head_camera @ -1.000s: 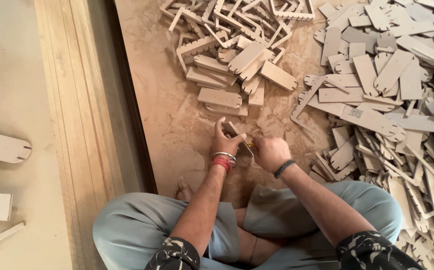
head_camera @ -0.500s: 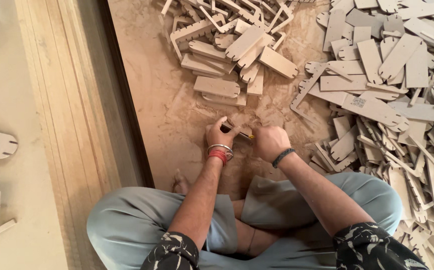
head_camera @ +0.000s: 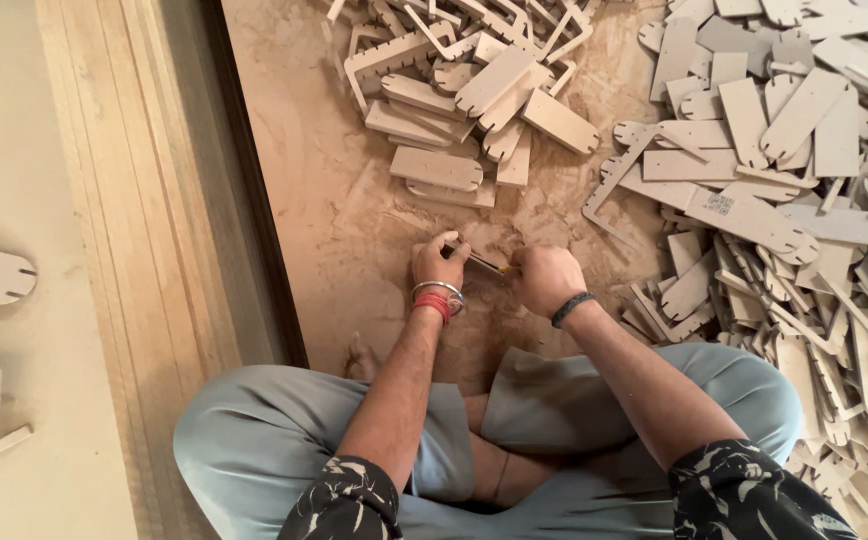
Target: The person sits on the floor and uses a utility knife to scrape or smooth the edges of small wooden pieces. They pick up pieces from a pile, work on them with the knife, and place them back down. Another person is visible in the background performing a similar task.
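I see my left hand [head_camera: 440, 264] curled closed around one end of a thin dark tool [head_camera: 482, 263], low over the dusty brown floor board [head_camera: 324, 200] just ahead of my crossed legs. My right hand [head_camera: 546, 279] is fisted on the tool's other end, where a bit of yellow shows; what lies under the tool I cannot tell. The hands sit close together, the tool bridging them. On the left wrist I see a metal bangle with red thread [head_camera: 437, 297]; on the right, a dark band [head_camera: 571, 308]. Farther off, straight ahead, lies a small heap of cut wooden pieces [head_camera: 474, 110]. To the right, a much larger pile of flat wooden cutouts [head_camera: 794, 180] spreads from far to near beside my knee.
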A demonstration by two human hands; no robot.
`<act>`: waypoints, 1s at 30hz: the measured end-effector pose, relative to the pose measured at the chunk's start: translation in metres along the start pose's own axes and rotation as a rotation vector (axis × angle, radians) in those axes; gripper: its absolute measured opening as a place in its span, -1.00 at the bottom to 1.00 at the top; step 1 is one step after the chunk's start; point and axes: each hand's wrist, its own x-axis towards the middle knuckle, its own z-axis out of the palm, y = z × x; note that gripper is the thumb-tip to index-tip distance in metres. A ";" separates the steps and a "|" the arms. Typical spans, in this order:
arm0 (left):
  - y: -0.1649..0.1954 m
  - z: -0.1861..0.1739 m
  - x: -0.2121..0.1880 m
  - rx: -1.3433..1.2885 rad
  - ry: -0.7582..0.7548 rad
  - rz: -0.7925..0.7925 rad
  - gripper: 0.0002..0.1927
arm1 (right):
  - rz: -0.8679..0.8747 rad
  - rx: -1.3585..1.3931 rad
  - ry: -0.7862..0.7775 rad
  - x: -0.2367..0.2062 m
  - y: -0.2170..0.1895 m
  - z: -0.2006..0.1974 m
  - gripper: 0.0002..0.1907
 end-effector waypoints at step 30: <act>0.011 0.007 -0.020 -0.056 -0.080 0.026 -0.65 | 0.045 -0.045 0.039 -0.006 -0.021 -0.006 -0.76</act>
